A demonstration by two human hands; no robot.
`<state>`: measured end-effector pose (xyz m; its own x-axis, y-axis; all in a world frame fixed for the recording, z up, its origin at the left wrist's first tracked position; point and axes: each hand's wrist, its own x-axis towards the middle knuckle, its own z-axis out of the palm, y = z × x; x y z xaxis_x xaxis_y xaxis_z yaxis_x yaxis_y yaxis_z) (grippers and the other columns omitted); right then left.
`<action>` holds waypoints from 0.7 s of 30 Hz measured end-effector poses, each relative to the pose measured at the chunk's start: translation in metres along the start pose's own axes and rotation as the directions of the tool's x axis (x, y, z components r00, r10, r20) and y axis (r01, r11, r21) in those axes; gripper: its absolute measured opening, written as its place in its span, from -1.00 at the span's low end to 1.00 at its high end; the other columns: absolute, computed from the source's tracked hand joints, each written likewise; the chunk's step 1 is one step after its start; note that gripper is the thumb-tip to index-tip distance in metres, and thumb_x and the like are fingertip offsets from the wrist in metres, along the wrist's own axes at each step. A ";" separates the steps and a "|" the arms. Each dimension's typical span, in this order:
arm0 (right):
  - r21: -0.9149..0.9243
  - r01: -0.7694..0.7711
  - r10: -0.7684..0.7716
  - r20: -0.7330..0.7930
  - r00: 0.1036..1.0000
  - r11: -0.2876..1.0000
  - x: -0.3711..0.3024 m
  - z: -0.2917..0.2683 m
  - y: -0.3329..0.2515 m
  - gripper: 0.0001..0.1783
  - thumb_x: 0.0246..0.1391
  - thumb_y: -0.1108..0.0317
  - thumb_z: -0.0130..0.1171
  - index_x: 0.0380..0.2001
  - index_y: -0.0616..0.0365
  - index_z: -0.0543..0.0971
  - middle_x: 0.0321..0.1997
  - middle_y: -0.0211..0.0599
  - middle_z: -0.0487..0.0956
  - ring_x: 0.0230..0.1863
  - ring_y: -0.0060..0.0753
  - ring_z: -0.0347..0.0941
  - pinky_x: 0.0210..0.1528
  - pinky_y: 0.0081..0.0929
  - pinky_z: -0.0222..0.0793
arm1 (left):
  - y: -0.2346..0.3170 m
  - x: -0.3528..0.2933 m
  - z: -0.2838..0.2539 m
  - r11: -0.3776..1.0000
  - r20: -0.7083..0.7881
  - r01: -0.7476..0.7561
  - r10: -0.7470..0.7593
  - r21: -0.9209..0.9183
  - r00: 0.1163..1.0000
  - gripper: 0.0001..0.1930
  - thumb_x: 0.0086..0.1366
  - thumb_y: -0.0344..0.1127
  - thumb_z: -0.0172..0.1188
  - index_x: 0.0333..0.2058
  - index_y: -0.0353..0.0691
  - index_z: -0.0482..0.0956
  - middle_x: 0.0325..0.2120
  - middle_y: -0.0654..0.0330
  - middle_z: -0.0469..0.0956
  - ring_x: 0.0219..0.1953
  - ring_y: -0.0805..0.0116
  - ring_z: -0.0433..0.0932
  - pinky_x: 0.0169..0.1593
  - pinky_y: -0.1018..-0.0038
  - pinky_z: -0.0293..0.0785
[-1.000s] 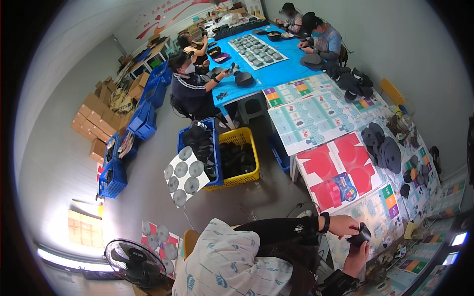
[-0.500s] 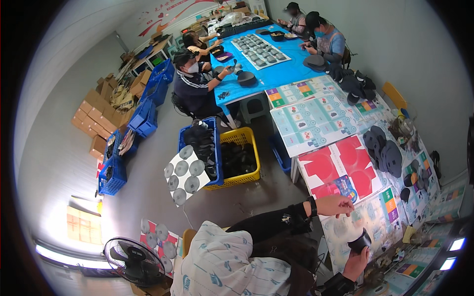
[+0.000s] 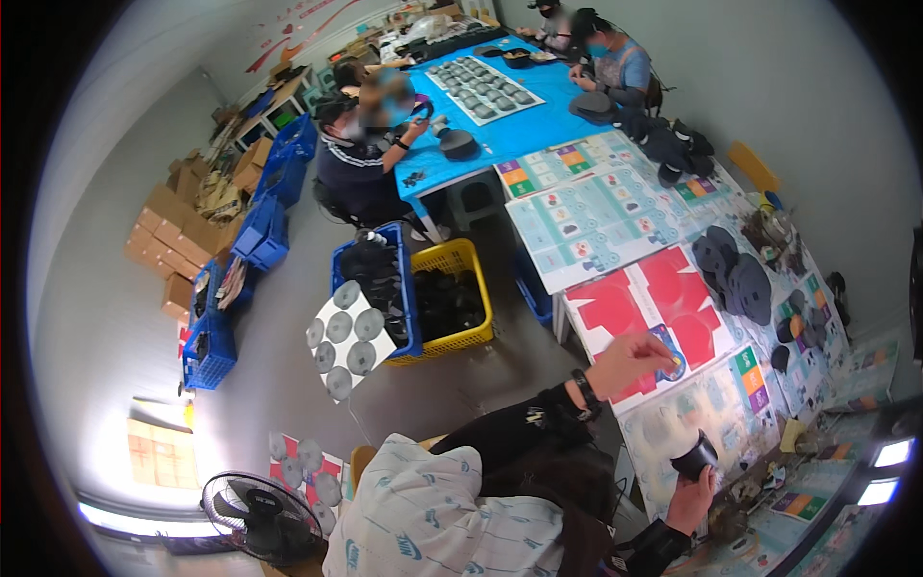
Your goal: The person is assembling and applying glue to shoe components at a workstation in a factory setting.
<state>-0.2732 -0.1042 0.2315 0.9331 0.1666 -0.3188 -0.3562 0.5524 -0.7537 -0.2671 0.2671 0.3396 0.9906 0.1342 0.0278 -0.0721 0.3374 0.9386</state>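
My right hand [image 3: 692, 500] holds a glossy black curved piece [image 3: 694, 458], cup-like in outline, over the pale stained sheet [image 3: 656, 444] on the table. Its fingers wrap the lower edge of the piece, and its exact kind does not show. Farther forward, my left hand [image 3: 630, 365] hovers at the red and white printed sheet [image 3: 687, 288], fingertips pinched together. Whatever that pinch may hold is too small to make out. Just beneath those fingertips lies a blue printed card [image 3: 677, 369], partly covered by the hand.
Dark round pads [image 3: 748, 288] lie in a pile at the table's right. A blue crate [image 3: 411, 317] and a yellow basket [image 3: 481, 332] stand left of the table, full of black pieces. Co-workers sit around a blue-covered table [image 3: 500, 135]. A fan [image 3: 260, 514] stands lower left.
My left hand has moved forward and a little left, from the pale sheet's edge to the blue card, and its fingers have pinched. My right hand still holds the black piece. The view has shifted slightly.
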 end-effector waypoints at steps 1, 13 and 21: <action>-0.007 -0.026 0.026 -0.042 0.999 1.000 -0.002 0.003 0.000 -0.61 0.39 0.20 0.13 0.11 0.24 0.42 0.13 -0.15 0.50 0.18 -0.24 0.42 0.22 -0.21 0.28 | 0.006 -0.009 0.002 0.964 -0.101 -0.097 0.125 0.246 0.987 -0.66 0.28 -0.37 0.33 0.01 -0.31 0.62 -0.07 0.02 0.65 0.00 0.25 0.63 0.10 0.34 0.54; -0.025 -0.086 0.086 0.021 0.996 0.996 0.010 0.002 0.004 -0.63 0.39 0.24 0.11 0.10 0.27 0.42 0.17 -0.08 0.49 0.19 -0.20 0.43 0.24 -0.24 0.34 | 0.060 -0.058 0.003 -0.050 0.133 -0.144 0.741 0.988 0.658 -0.42 0.22 -0.43 0.27 0.24 -0.30 0.44 -0.31 0.26 0.49 -0.21 0.23 0.46 0.07 0.23 0.34; -0.050 -0.095 0.096 0.022 0.995 0.994 0.011 0.011 0.008 -0.61 0.39 0.22 0.12 0.10 0.26 0.42 0.18 -0.08 0.48 0.20 -0.20 0.43 0.25 -0.23 0.34 | 0.058 -0.060 -0.001 -0.026 0.095 -0.119 0.773 0.993 0.628 -0.40 0.23 -0.43 0.30 0.26 -0.30 0.41 -0.32 0.24 0.48 -0.22 0.25 0.45 0.08 0.23 0.33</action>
<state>-0.2656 -0.0894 0.2282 0.8953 0.2369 -0.3773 -0.4454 0.4921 -0.7479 -0.3307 0.2790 0.3919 0.5773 0.2562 0.7753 -0.0001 -0.9495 0.3138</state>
